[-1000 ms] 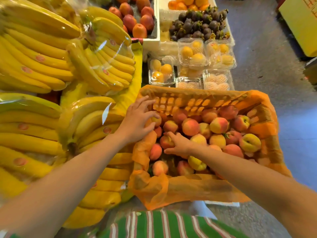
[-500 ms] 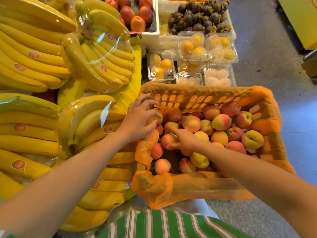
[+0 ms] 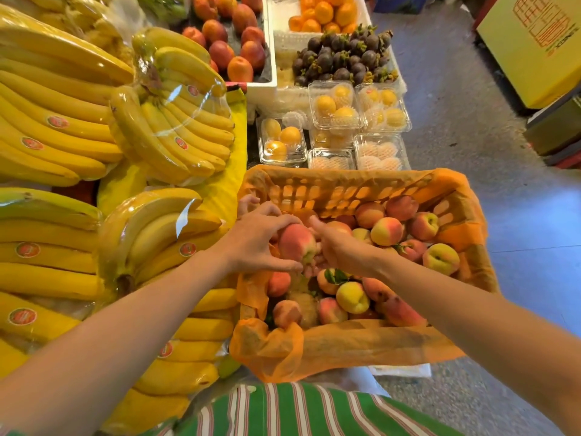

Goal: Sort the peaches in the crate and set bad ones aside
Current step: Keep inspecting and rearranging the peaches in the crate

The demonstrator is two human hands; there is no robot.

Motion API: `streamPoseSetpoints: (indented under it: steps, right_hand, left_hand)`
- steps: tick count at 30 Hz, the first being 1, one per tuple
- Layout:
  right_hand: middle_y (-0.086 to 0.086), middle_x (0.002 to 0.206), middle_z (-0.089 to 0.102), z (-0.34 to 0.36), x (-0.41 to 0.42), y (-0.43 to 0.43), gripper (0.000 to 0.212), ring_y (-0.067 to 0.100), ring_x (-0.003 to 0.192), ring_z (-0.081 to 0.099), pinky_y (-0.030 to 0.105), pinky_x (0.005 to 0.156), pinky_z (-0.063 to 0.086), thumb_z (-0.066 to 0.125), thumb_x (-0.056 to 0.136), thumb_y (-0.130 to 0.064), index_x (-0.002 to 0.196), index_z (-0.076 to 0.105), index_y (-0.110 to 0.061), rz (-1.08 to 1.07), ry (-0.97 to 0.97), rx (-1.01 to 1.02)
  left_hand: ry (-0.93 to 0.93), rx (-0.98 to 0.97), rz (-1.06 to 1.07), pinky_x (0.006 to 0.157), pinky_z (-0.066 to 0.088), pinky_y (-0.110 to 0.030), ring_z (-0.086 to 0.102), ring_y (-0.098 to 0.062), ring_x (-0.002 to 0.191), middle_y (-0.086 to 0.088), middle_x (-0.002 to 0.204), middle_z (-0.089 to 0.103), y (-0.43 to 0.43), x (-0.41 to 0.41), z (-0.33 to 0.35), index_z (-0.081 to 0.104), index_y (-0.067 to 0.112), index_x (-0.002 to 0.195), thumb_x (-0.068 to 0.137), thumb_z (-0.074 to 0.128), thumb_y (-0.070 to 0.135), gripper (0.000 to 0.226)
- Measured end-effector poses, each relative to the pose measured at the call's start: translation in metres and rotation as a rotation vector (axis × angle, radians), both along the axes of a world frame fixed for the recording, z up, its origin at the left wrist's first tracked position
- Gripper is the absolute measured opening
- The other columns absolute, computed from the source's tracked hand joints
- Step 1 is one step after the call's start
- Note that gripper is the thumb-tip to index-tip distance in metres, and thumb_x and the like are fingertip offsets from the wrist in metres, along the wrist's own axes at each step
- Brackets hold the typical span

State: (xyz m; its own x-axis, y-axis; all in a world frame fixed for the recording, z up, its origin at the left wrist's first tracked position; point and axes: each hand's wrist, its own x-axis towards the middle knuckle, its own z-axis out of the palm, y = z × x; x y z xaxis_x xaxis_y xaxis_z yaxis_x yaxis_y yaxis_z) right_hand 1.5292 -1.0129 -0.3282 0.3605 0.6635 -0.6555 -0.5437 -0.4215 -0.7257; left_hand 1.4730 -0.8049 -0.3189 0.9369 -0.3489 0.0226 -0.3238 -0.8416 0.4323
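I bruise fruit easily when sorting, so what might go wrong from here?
The peach held between the left hand and right hand might bruise if squeezed hard. If it slips, it would likely drop onto the other peaches in the crate and mark them. The loose orange liner could catch a reaching hand.

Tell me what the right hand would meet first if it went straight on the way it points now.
The peach that the left hand grips. The right hand points left across the crate, and its fingers seem to touch that peach at this moment; depth is unclear.
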Motion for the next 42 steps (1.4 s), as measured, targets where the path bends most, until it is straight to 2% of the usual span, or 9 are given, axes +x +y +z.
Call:
streamPoseSetpoints:
  steps: [5, 8, 11, 14, 17, 21, 30, 38, 42]
  right_hand:
    - [0.011, 0.115, 0.062, -0.026, -0.024, 0.003, 0.038, 0.024, 0.102, 0.061, 0.037, 0.086, 0.051, 0.047, 0.101, -0.029, 0.131, 0.050, -0.007, 0.365, -0.207, -0.279]
    - [0.008, 0.137, 0.049, -0.044, -0.050, 0.020, 0.053, 0.025, 0.124, 0.050, 0.036, 0.100, 0.045, 0.058, 0.095, -0.026, 0.143, 0.037, -0.011, 0.759, -0.320, -0.447]
    - [0.011, 0.136, 0.052, -0.059, -0.062, 0.033, 0.057, 0.029, 0.120, 0.053, 0.039, 0.096, 0.048, 0.063, 0.091, -0.031, 0.140, 0.041, -0.012, 0.800, -0.413, -0.478]
    - [0.007, 0.103, 0.066, -0.075, -0.060, 0.035, 0.038, 0.025, 0.091, 0.062, 0.032, 0.068, 0.047, 0.068, 0.085, -0.042, 0.108, 0.063, -0.013, 0.829, -0.552, -0.607]
    - [0.004, 0.078, 0.065, -0.085, -0.056, 0.031, 0.038, 0.018, 0.067, 0.058, 0.027, 0.052, 0.042, 0.072, 0.079, -0.050, 0.081, 0.067, -0.012, 0.765, -0.538, -0.685]
    - [0.003, 0.101, 0.064, -0.083, -0.052, 0.028, 0.047, 0.021, 0.088, 0.065, 0.029, 0.066, 0.053, 0.080, 0.076, -0.032, 0.113, 0.059, -0.014, 0.658, -0.415, -0.610]
    - [-0.010, 0.137, 0.048, -0.007, -0.015, -0.014, 0.059, 0.014, 0.127, 0.047, 0.036, 0.102, 0.047, 0.079, 0.078, -0.021, 0.130, 0.054, -0.033, 0.443, -0.270, -0.149]
    - [-0.016, 0.127, 0.048, 0.036, -0.023, -0.052, 0.065, -0.011, 0.109, 0.053, 0.017, 0.084, 0.049, 0.072, 0.079, 0.006, 0.128, 0.045, -0.027, 0.140, -0.281, -0.044]
    - [0.005, 0.129, 0.054, 0.042, -0.028, -0.066, 0.068, 0.011, 0.102, 0.065, 0.025, 0.084, 0.056, 0.083, 0.071, -0.033, 0.128, 0.044, -0.037, -0.084, -0.004, 0.056]
  left_hand:
    - [0.009, -0.186, 0.147, 0.094, 0.021, -0.026, 0.041, -0.023, 0.117, 0.000, 0.113, 0.049, 0.014, -0.010, -0.004, 0.055, 0.032, 0.125, 0.059, 0.058, 0.071, 0.077]
    - [0.022, -0.204, 0.169, 0.095, 0.024, -0.027, 0.040, -0.021, 0.119, 0.000, 0.115, 0.048, 0.017, -0.016, -0.004, 0.053, 0.033, 0.126, 0.060, 0.061, 0.068, 0.075]
    - [0.025, -0.215, 0.170, 0.099, 0.023, -0.029, 0.039, -0.018, 0.120, 0.000, 0.115, 0.049, 0.018, -0.021, -0.004, 0.054, 0.031, 0.126, 0.061, 0.062, 0.067, 0.075]
    - [0.030, -0.230, 0.181, 0.096, 0.020, -0.027, 0.036, -0.015, 0.121, 0.000, 0.116, 0.047, 0.019, -0.025, -0.006, 0.055, 0.032, 0.125, 0.060, 0.062, 0.066, 0.074]
    - [0.037, -0.234, 0.187, 0.095, 0.018, -0.024, 0.034, -0.015, 0.121, 0.001, 0.116, 0.045, 0.019, -0.026, -0.006, 0.054, 0.033, 0.125, 0.060, 0.064, 0.066, 0.073]
    - [0.039, -0.232, 0.176, 0.095, 0.019, -0.025, 0.036, -0.015, 0.122, 0.001, 0.116, 0.048, 0.019, -0.023, -0.009, 0.054, 0.033, 0.125, 0.061, 0.064, 0.065, 0.073]
    - [0.054, -0.285, 0.234, 0.097, 0.026, -0.030, 0.033, -0.014, 0.116, 0.000, 0.118, 0.044, 0.017, -0.016, -0.004, 0.054, 0.033, 0.126, 0.059, 0.061, 0.065, 0.075]
    - [0.023, -0.360, 0.259, 0.097, 0.030, -0.033, 0.036, -0.012, 0.111, -0.003, 0.118, 0.050, 0.002, 0.000, 0.011, 0.055, 0.027, 0.125, 0.057, 0.058, 0.062, 0.077]
    - [0.036, -0.365, 0.219, 0.099, 0.035, -0.040, 0.043, -0.022, 0.118, -0.006, 0.120, 0.054, -0.010, 0.009, 0.011, 0.056, 0.025, 0.125, 0.058, 0.060, 0.062, 0.077]
